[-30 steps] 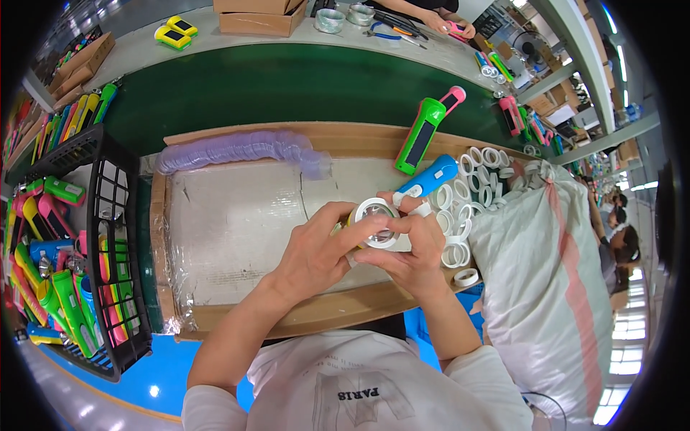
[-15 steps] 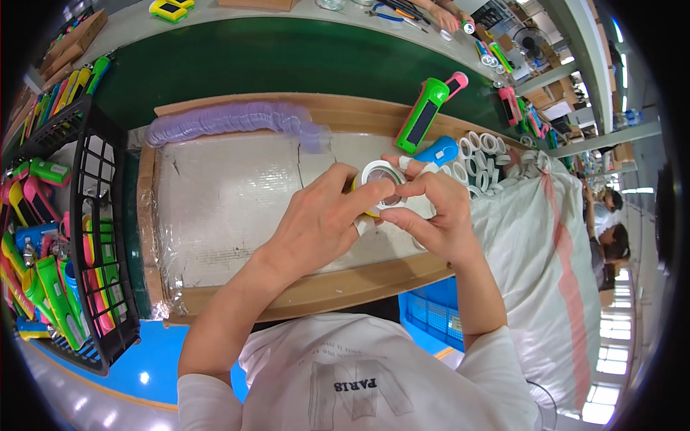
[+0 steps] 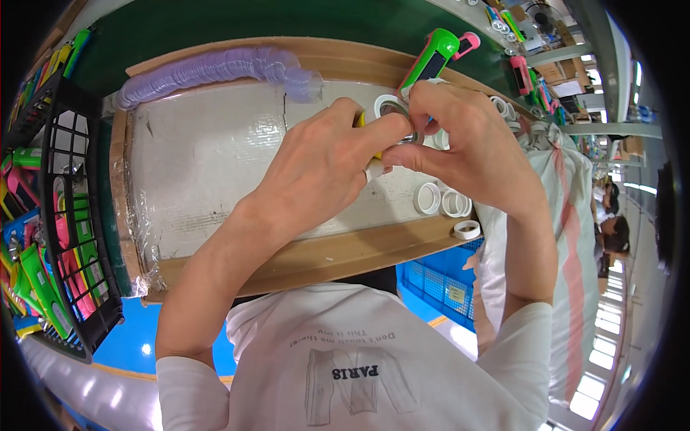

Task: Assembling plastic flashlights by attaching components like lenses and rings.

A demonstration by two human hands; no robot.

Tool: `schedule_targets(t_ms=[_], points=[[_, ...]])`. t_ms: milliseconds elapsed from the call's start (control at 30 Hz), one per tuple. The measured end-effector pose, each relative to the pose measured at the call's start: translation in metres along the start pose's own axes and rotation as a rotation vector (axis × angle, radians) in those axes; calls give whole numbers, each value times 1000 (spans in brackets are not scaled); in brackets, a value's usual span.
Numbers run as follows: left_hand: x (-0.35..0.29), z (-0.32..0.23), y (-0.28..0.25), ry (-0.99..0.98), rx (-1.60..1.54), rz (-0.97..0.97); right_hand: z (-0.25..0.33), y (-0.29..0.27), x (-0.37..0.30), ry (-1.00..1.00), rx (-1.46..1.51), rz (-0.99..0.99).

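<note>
Over the right half of the tray, my left hand is closed around a flashlight with a yellow body, mostly hidden by my fingers. A white ring surrounds its round, shiny head, which faces up. My left thumb lies across the opening. My right hand curls in from the other side, its thumb and fingers closed at the ring's edge; part of that grip is hidden. Loose white rings lie beneath and beside my right hand. Just beyond it rests a green flashlight with a dark panel.
A long row of clear discs with a purple tint runs along the far side of the cardboard tray. On the left stands a black crate of coloured flashlights. A white woven sack fills the right; a blue basket sits below.
The view has shifted, so the tray sits higher in the picture. My right hand has turned further over the ring, its knuckles now raised. The left keeps hold of the flashlight.
</note>
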State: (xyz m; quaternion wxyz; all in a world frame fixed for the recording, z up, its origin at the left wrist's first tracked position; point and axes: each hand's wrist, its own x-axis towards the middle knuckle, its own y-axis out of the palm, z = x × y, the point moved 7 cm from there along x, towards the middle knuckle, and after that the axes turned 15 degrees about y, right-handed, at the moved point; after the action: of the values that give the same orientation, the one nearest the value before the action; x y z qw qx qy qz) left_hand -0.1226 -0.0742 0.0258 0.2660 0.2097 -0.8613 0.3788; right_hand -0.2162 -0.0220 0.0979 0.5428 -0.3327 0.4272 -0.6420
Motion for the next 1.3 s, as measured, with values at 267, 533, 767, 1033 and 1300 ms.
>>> schedule_targets(t_ms=[267, 533, 767, 1033, 1300], points=[[-1, 3, 3, 67, -45, -83, 0, 3, -4, -59, -87, 159], [-4, -7, 6, 97, 24, -31, 4, 5, -8, 15, -137, 229], [-7, -21, 10, 124, 26, -38, 12, 1, -25, -2, -179, 66], [-9, -26, 8, 160, 32, -92, -6, 10, -31, 173, -156, 80], [-8, -19, 7, 157, 11, -50, 12, 5, -12, 44, -93, 199]])
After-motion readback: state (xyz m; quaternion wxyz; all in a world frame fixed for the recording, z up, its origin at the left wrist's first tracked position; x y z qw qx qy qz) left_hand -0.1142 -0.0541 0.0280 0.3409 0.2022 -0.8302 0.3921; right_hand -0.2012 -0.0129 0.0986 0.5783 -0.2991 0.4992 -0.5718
